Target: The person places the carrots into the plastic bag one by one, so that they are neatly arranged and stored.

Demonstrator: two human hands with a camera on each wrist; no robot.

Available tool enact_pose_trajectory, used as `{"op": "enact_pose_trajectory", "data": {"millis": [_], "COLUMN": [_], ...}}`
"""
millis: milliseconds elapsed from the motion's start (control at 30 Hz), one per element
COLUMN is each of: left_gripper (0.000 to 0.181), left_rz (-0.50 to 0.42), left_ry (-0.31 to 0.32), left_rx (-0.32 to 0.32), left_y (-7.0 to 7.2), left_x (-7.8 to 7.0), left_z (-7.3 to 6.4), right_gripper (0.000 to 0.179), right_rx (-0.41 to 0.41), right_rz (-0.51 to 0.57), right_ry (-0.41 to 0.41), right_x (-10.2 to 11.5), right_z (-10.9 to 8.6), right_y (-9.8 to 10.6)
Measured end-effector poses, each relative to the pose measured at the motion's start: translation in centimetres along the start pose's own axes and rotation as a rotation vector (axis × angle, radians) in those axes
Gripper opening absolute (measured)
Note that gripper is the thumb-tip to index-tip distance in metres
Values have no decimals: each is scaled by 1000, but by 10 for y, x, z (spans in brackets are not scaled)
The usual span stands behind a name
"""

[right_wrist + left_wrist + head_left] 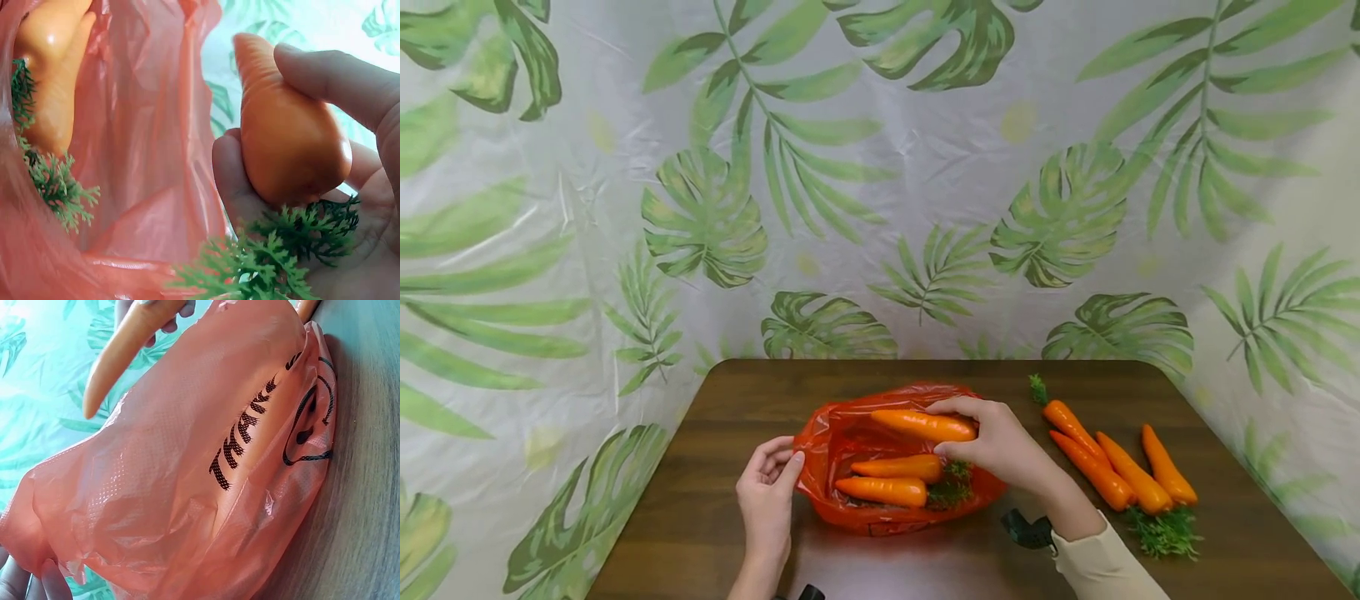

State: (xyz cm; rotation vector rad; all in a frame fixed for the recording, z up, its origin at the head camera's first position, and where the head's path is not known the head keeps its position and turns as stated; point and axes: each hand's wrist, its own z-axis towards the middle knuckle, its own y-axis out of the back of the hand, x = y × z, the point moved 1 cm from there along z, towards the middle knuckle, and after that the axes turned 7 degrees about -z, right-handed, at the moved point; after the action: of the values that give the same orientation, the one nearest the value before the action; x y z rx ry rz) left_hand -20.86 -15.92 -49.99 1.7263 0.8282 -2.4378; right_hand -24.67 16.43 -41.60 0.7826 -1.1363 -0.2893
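A red plastic bag [891, 523] lies with its mouth open on the table. Two carrots with green tops, one of them the nearer carrot [882, 491], rest inside it. My left hand [767, 487] pinches the bag's left rim between thumb and fingers. Above the bag's opening, my right hand [996, 442] grips another carrot [917, 425], its tip pointing left. In the right wrist view that carrot [290, 137] sits between thumb and fingers, its leafy top hanging by the palm. Black print reading "THANK" [244, 434] shows on the bag in the left wrist view.
Several more carrots [1138, 475] lie in a loose group on the right of the brown wooden table [715, 500], some with green tops [1165, 533]. A leaf-patterned sheet [925, 192] hangs behind the table. Dark wrist devices [1028, 531] are strapped near the hands.
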Motion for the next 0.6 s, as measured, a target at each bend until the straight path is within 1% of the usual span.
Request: {"op": "enact_pose_trajectory", "data": {"millis": [100, 300, 533, 600], "left_gripper": [26, 27, 27, 26], "left_rz": [-1, 2, 16, 23], "left_ry": [-3, -1, 23, 28], "left_rx": [2, 3, -7, -11], "left_y": [0, -1, -1, -1], "left_x": [0, 0, 1, 1], "left_z": [0, 1, 0, 0], "right_gripper": [48, 53, 49, 47], "right_rx": [40, 118, 135, 140], "right_rz": [-18, -40, -154, -168], "right_ry": [10, 42, 81, 92], "right_x": [0, -2, -9, -10], "right_z": [3, 10, 19, 22], "right_y": [-3, -9, -22, -25]}}
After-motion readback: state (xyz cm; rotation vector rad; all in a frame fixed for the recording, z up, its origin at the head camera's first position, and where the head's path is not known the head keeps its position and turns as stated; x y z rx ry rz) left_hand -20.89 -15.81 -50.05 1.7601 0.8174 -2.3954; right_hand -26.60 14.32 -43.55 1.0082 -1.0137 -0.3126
